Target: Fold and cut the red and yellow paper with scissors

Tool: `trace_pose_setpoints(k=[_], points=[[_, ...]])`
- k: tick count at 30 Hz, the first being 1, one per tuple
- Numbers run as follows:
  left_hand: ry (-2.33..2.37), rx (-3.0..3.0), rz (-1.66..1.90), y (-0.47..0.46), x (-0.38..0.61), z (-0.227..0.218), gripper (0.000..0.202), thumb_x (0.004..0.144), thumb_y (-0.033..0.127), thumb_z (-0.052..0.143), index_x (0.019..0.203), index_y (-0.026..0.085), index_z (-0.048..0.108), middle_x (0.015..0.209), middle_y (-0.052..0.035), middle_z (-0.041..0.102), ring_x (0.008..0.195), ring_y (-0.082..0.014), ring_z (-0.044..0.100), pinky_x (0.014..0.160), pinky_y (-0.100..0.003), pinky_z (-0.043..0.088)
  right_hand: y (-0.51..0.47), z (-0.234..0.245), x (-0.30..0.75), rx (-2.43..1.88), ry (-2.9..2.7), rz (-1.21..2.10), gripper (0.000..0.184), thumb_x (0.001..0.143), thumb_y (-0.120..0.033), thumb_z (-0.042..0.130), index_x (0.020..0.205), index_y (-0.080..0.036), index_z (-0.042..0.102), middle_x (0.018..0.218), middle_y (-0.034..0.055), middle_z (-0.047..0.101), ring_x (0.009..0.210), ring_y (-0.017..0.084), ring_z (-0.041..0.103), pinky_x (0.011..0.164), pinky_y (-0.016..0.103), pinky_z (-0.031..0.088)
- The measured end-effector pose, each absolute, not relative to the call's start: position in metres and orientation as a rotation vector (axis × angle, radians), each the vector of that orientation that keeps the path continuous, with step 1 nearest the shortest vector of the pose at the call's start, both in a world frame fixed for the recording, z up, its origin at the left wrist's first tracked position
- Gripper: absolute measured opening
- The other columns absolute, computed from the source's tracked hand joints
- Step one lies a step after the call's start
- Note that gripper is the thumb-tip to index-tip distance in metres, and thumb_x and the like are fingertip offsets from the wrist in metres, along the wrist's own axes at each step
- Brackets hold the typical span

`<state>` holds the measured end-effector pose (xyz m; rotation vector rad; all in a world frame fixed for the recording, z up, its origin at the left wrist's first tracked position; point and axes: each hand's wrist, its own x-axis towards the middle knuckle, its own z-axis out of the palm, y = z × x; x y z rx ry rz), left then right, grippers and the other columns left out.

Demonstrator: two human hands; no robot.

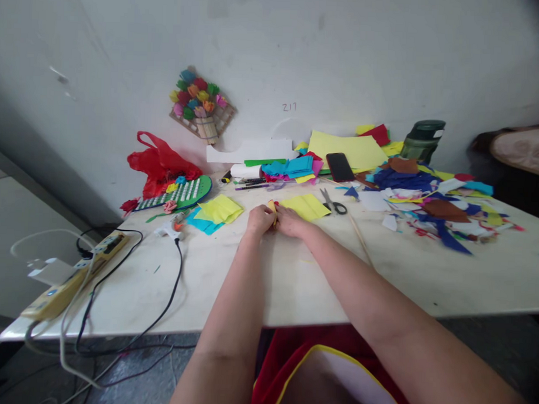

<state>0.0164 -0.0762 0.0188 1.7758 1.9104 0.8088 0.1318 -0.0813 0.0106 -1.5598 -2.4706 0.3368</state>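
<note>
Near the middle of the table, my left hand (260,220) pinches a small folded piece of yellow crepe paper (272,208). My right hand (289,221) meets it from the other side, its fingers closed at the same piece; part of the paper is hidden between the hands. A yellow crepe paper sheet (307,207) lies just beyond my right hand. To the left of my hands, folded yellow paper (221,209) rests over blue paper (205,223). Black-handled scissors (333,204) lie to the right, and a thin wooden stick (360,239) is near my right forearm.
A glue gun (174,227) and a power strip (79,278) with trailing cords are on the left. Behind them sit a red plastic bag (158,163) and a green board (202,191). A phone (340,167), a bottle (422,142) and heaped paper scraps (446,211) occupy the back right.
</note>
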Motion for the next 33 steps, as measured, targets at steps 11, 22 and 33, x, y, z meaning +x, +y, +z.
trace_pose_setpoints(k=[11,22,33], points=[[1.838,1.723,0.753,-0.076,0.014,0.019,0.024,0.067,0.027,0.057,0.087,0.016,0.062,0.076,-0.0069,0.067,0.061,-0.0140,0.061,0.058,-0.022,0.046,-0.078,0.012,0.136,-1.628,-2.535,0.328,0.058,0.086,-0.030,0.022,0.141,-0.011,0.018,0.147,0.0044,0.017,0.134,0.023,0.013,0.107,0.043,0.013],[1.856,1.733,0.788,-0.074,0.014,0.016,0.022,0.065,0.028,0.059,0.084,0.017,0.061,0.074,-0.0071,0.066,0.064,-0.0170,0.061,0.061,-0.025,0.045,-0.076,0.013,0.138,-1.665,-2.571,0.371,0.059,0.085,-0.031,0.025,0.141,-0.014,0.017,0.148,0.0028,0.011,0.135,0.022,0.006,0.107,0.042,0.010],[2.003,1.870,0.577,-0.083,0.023,0.024,0.025,0.061,0.028,0.063,0.084,0.019,0.062,0.092,-0.0107,0.066,0.085,-0.0230,0.060,0.069,-0.028,0.041,-0.073,0.020,0.149,-1.446,-2.230,0.722,0.076,0.068,-0.019,0.045,0.140,-0.014,0.021,0.147,0.0063,0.018,0.135,0.023,0.011,0.107,0.041,0.015]])
